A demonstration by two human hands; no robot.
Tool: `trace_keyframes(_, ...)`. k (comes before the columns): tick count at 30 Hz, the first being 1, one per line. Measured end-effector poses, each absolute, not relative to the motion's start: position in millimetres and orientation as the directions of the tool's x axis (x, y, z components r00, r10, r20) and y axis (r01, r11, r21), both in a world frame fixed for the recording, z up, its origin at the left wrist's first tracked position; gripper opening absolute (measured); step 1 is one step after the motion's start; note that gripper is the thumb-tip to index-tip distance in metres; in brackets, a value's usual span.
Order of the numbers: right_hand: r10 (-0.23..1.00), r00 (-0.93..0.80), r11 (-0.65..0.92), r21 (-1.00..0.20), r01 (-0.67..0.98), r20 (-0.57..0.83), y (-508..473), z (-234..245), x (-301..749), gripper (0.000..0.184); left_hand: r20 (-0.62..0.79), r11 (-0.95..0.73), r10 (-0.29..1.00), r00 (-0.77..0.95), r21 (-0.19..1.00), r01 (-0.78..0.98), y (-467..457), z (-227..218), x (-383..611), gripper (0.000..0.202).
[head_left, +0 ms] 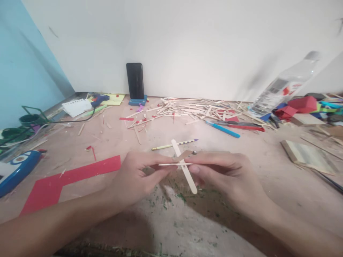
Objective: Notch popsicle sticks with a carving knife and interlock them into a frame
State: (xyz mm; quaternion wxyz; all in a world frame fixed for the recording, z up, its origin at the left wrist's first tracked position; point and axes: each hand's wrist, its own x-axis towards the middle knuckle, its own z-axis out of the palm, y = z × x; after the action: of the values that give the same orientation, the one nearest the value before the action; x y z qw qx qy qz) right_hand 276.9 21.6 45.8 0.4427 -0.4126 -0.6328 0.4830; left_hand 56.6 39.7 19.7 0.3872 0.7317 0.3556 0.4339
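Observation:
At the middle of the view, my left hand (135,173) and my right hand (229,175) pinch a small piece made of craft sticks from both sides. One craft stick (189,177) runs diagonally, its rounded lower end pointing toward me. Crossing it is a thin stick (167,164) seen edge-on, between the thumbs and forefingers. A flat brownish strip (184,155) lies behind the crossing. Beside my right forefinger shows a small shiny metal bit (194,152), too small to name. A patterned pencil (162,146) lies on the table just beyond.
Craft sticks (198,107) are heaped at the back, near a blue-handled tool (225,130). A phone (135,81) stands by the wall. A tilted plastic bottle (285,87) and a wood block (308,155) are right. Red paper (80,175) and a blue-white object (20,171) lie left.

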Motion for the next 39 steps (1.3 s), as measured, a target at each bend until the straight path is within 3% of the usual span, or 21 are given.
trace_keyframes(10,0.953,-0.288,0.116,-0.992,0.057,0.095,21.0,40.6,276.6,0.021,0.397,-0.545,0.81,0.431,0.782,0.303,34.5,20.3,54.9,0.018)
trace_keyframes(17,0.919,-0.316,0.316,-0.92,0.233,0.236,18.0,39.2,277.3,0.02,0.235,-0.366,0.866,0.443,0.9,0.238,36.0,23.1,55.4,0.014)
trace_keyframes(20,0.891,-0.326,0.41,-0.867,0.283,0.315,17.9,37.8,278.5,0.016,0.097,-0.117,0.891,0.443,0.993,0.017,39.7,18.9,55.5,0.007)
trace_keyframes(24,0.83,-0.398,0.524,-0.792,0.313,0.392,16.6,37.6,277.8,0.019,-0.046,0.163,0.882,0.47,0.964,-0.212,44.8,16.7,56.1,0.006)
trace_keyframes(30,0.762,-0.504,0.592,-0.752,0.29,0.405,13.6,38.0,274.3,0.024,-0.167,0.283,0.795,0.583,0.953,-0.112,42.8,19.4,56.9,0.034)
trace_keyframes(39,0.75,-0.545,0.563,-0.794,0.23,0.374,16.0,31.7,274.3,0.033,-0.242,0.327,0.83,0.503,0.941,-0.087,38.3,19.4,62.4,0.037)
